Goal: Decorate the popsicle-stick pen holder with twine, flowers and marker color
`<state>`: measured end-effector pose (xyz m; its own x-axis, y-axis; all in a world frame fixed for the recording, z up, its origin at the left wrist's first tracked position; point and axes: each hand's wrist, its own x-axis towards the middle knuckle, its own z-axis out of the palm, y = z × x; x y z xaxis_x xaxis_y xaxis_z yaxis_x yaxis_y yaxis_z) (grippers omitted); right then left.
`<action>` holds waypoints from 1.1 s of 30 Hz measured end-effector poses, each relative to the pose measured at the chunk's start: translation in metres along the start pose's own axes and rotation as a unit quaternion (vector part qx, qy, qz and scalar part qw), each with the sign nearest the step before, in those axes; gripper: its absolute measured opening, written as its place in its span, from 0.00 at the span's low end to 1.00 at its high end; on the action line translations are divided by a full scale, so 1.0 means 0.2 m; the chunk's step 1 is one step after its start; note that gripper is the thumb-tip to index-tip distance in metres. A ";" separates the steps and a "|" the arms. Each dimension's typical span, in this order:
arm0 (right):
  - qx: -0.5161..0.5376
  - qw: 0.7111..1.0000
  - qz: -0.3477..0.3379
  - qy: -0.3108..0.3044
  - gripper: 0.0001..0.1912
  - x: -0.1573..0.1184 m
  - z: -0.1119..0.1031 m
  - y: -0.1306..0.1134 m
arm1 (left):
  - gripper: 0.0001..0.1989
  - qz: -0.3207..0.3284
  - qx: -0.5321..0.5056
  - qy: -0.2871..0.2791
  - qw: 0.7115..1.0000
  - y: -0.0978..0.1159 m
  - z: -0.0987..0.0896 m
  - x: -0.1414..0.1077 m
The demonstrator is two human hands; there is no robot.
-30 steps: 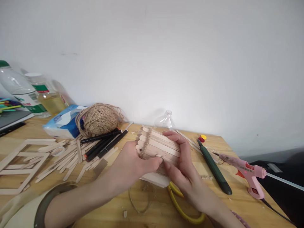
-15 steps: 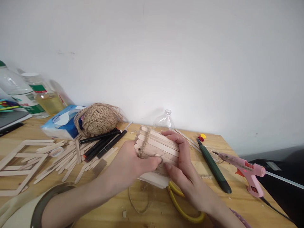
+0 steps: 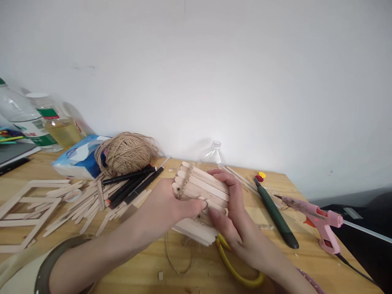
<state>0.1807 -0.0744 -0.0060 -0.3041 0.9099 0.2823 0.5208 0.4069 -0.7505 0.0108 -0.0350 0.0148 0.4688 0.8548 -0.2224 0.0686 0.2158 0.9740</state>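
Note:
A small craft piece of pale wooden sticks (image 3: 203, 183) is held up above the middle of the table, with a strip of twine across its left end. My left hand (image 3: 171, 204) grips its left side, the thumb pressed on its near face beside a small ring-like loop. Around the right end, my right hand (image 3: 234, 208) is wrapped, its thumb close to my left thumb. The fingers behind the piece are hidden. Yellow scissor handles (image 3: 241, 275) lie below my right hand, and a loop of twine (image 3: 170, 257) lies on the table under the piece.
Left are a twine ball (image 3: 128, 153), a tissue box (image 3: 76, 157), black markers (image 3: 143, 185), loose sticks (image 3: 85, 204), stick frames (image 3: 27, 222) and bottles (image 3: 64, 130). Behind stands a clear bottle top (image 3: 212, 155). Right are a green cutter (image 3: 275, 214) and a pink glue gun (image 3: 321, 222).
The stick piece has tilted slightly and shifted a little left, showing more of its lower part. Both hands have kept their hold, moving slightly with it.

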 end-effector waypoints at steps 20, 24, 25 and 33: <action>0.015 1.000 0.012 0.020 0.17 -0.01 0.02 0.02 | 0.08 -0.007 0.011 0.006 1.000 0.00 0.00 0.01; 0.016 0.999 0.032 0.007 0.18 -0.02 0.01 0.01 | 0.10 -0.001 -0.009 0.003 1.000 0.02 0.00 0.00; 0.020 0.999 0.037 0.001 0.19 -0.02 0.01 0.00 | 0.10 0.001 -0.016 -0.002 1.000 0.02 0.00 0.00; 0.021 0.998 0.048 0.017 0.17 -0.01 0.02 -0.01 | 0.05 -0.011 -0.035 0.016 0.999 0.04 0.00 0.00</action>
<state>0.1769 -0.0767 -0.0079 -0.2271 0.9469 0.2276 0.5116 0.3148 -0.7995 0.0109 -0.0342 0.0222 0.4399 0.8638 -0.2457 0.0163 0.2659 0.9639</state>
